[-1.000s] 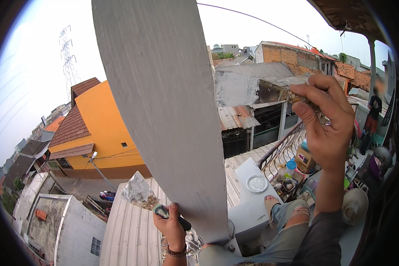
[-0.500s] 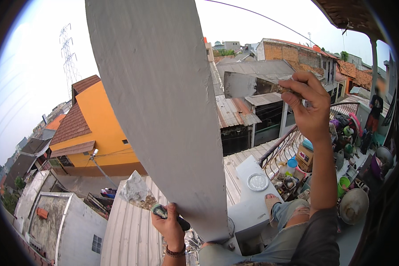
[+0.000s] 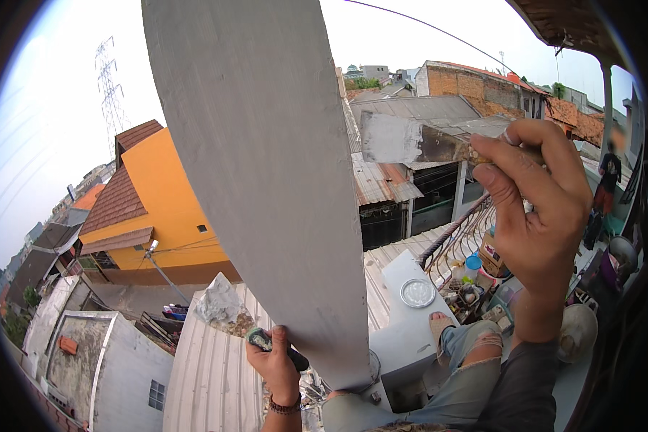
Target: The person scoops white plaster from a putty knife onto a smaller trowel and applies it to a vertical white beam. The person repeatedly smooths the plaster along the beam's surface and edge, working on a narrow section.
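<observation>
My right hand (image 3: 543,198) is raised at the right, pinching a flat putty knife (image 3: 443,145) between thumb and fingers. Its wide end is coated in pale filler and the part near the fingers is brown and stained. Low in the middle, my left hand (image 3: 273,366) grips the dark handle of a second putty knife (image 3: 239,322), whose blade points up and left with a lump of whitish filler (image 3: 219,299) on it. My left thumb lies at the edge of a tall grey column (image 3: 266,180) with a smooth coated face. The right blade is held beside the column's right edge.
A white ledge (image 3: 403,277) with a round lid (image 3: 418,292) lies by the column's foot, beside my sandalled foot (image 3: 439,327). Further right are a curved metal railing (image 3: 457,234), a stored clutter of household goods, and a person (image 3: 610,176). Corrugated roofing (image 3: 209,367) lies below.
My right hand has come closer and shifted right, with its putty knife tilted slightly differently beside the column. My left hand and its filler-loaded knife have hardly moved.
</observation>
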Tool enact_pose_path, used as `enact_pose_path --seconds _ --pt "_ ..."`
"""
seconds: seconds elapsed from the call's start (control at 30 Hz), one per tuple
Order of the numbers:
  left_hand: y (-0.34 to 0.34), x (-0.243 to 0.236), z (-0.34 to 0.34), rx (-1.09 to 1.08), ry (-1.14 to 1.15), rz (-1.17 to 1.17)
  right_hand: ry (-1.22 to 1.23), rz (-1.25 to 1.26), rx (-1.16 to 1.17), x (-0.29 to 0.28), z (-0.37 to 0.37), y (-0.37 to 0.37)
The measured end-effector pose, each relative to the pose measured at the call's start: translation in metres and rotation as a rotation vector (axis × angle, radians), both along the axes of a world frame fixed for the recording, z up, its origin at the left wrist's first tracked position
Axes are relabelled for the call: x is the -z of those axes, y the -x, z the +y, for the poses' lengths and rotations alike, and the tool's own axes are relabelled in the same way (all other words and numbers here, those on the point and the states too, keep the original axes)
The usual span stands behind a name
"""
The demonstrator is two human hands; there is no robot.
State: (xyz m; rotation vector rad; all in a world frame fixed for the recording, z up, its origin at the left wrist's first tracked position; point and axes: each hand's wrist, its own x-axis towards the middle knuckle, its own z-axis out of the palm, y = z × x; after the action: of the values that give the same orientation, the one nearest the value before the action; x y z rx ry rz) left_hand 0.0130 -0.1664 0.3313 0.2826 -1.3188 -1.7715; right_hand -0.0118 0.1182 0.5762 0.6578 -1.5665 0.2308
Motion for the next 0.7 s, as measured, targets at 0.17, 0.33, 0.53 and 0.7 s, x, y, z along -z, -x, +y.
enact_pose_path --seconds 0.17,0.33,0.53,0.7 --pt "0.001 0.000 0.000 -0.008 0.008 -0.005 0.070 0.017 -0.068 0.002 0.001 -0.001" --pt "0.003 0.002 -0.001 -0.034 0.056 -0.002 0.046 0.069 -0.157 -0.006 -0.009 0.017" --pt "0.003 0.003 -0.001 -0.024 0.036 0.008 0.186 -0.024 -0.090 0.006 0.010 0.023" --pt "0.003 0.003 -0.001 -0.008 0.027 -0.009 0.346 -0.268 -0.344 0.057 0.029 0.045"
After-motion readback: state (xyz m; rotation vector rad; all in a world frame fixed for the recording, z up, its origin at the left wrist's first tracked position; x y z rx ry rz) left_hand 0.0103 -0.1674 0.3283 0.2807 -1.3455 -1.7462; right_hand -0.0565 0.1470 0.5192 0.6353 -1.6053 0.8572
